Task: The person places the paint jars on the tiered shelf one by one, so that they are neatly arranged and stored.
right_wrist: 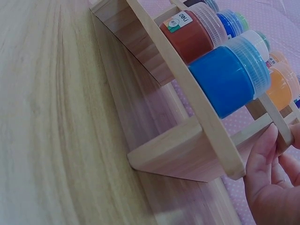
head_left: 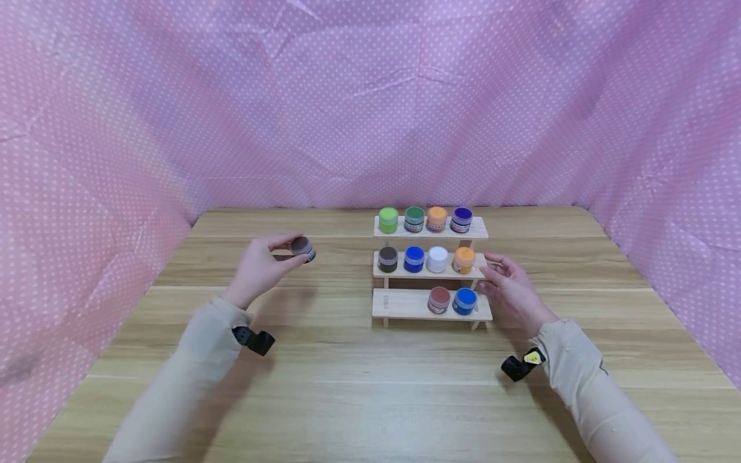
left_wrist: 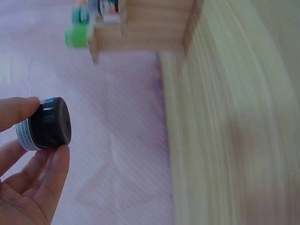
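Observation:
My left hand (head_left: 260, 267) pinches a small dark paint jar (head_left: 302, 247) between thumb and fingers, in the air left of a three-tier wooden rack (head_left: 405, 307). The left wrist view shows the jar's black side (left_wrist: 49, 124) and its ribbed lid rim turned toward the palm. On the rack's right side, my right hand (head_left: 514, 289) grips the end of the middle board (right_wrist: 281, 129) with thumb and fingers. The bottom tier bears a reddish-brown jar (head_left: 439, 300) and a blue jar (head_left: 465, 301) on its right half; its left part is bare wood.
The middle tier carries black (head_left: 388, 259), dark blue (head_left: 413, 259), white (head_left: 437, 259) and orange (head_left: 464, 260) jars. Up top stand light green (head_left: 388, 220), green (head_left: 414, 219), orange (head_left: 437, 219) and purple (head_left: 461, 220) ones. A pink dotted cloth (head_left: 370, 116) hangs behind the wooden table (head_left: 347, 386).

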Demonstrator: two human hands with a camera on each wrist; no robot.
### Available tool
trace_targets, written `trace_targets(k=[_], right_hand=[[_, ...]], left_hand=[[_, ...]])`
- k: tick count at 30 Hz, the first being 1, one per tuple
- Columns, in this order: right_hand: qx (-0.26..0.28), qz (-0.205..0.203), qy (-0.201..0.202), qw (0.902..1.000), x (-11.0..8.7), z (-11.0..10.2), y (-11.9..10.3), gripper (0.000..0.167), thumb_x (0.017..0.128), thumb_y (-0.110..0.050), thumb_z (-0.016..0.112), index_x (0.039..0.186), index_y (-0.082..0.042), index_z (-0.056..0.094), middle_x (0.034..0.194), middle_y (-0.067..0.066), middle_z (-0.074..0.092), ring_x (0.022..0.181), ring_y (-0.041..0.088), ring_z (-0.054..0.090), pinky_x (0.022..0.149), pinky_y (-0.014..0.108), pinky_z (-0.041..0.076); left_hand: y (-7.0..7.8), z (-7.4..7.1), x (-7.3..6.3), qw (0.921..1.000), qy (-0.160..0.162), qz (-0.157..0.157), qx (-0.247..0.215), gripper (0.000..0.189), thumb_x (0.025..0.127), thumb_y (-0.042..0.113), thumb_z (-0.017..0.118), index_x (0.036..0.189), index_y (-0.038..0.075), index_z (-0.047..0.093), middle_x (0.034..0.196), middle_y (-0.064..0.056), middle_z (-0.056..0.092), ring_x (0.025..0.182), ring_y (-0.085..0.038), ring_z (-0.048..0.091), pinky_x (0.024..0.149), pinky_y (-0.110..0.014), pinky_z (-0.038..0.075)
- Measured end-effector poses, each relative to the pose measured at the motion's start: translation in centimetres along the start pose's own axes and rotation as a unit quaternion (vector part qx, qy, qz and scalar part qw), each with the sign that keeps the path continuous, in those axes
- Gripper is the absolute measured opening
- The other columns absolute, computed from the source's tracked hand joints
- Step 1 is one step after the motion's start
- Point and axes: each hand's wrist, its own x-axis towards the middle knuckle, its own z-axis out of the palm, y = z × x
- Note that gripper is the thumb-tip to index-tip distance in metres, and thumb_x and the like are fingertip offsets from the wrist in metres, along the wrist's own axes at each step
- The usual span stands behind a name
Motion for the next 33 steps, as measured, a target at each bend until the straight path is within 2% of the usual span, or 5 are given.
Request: trace_targets(k=[3,6,15,23,33], right_hand=[[-0.003,-0.001,0.000,1.0000,0.0,0.0,0.0,0.027,0.097,-0.015,0.053,0.122,-0.019,0.043,0.100,-0.009,0.052,0.086,-0.001,0.054,0.076,0.013,0.051],[-0.007,0.000,0.001,1.0000,0.0,0.0,-0.1,0.033,0.097,-0.016,0.053,0.128,-0.016,0.042,0.100,-0.009,0.052,0.086,-0.001,0.055,0.076,0.013,0.051],[-0.016,0.001,0.002,0.9999,-0.1,0.0,0.0,0.046,0.098,-0.017,0.052,0.139,-0.008,0.034,0.101,-0.011,0.052,0.087,-0.001,0.055,0.077,0.013,0.051],[-0.030,-0.001,0.005,0.9995,-0.1,-0.1,0.1,0.053,0.098,-0.018,0.052,0.143,-0.004,0.029,0.101,-0.012,0.053,0.086,-0.002,0.055,0.077,0.013,0.051],[-0.044,0.003,0.003,0.9990,-0.1,-0.1,0.0,0.059,0.098,-0.020,0.051,0.146,-0.002,0.023,0.101,-0.012,0.053,0.088,-0.002,0.055,0.078,0.013,0.051]], left_hand=[[1.2,0.7,-0.4,0.9997,-0.015,0.009,-0.017,0.045,0.083,0.012,0.073,0.125,0.002,0.060,0.117,-0.013,0.063,0.106,-0.024,0.059,0.082,-0.029,0.056],[2.3,1.3,-0.7,0.9990,-0.026,0.017,-0.032,0.045,0.082,0.011,0.073,0.124,0.002,0.061,0.116,-0.012,0.063,0.106,-0.023,0.060,0.083,-0.030,0.056],[4.5,2.6,-1.1,0.9976,-0.037,0.040,-0.042,0.043,0.081,0.008,0.074,0.122,0.002,0.063,0.112,-0.012,0.063,0.102,-0.023,0.061,0.080,-0.023,0.056],[5.5,3.8,-1.1,0.9955,-0.041,0.069,-0.050,0.043,0.080,0.005,0.074,0.122,0.001,0.062,0.112,-0.013,0.064,0.100,-0.024,0.062,0.080,-0.028,0.057],[6.3,7.1,-1.4,0.9883,-0.085,0.117,-0.046,0.043,0.079,0.008,0.076,0.120,0.002,0.063,0.113,-0.011,0.065,0.095,-0.022,0.064,0.076,-0.027,0.057]])
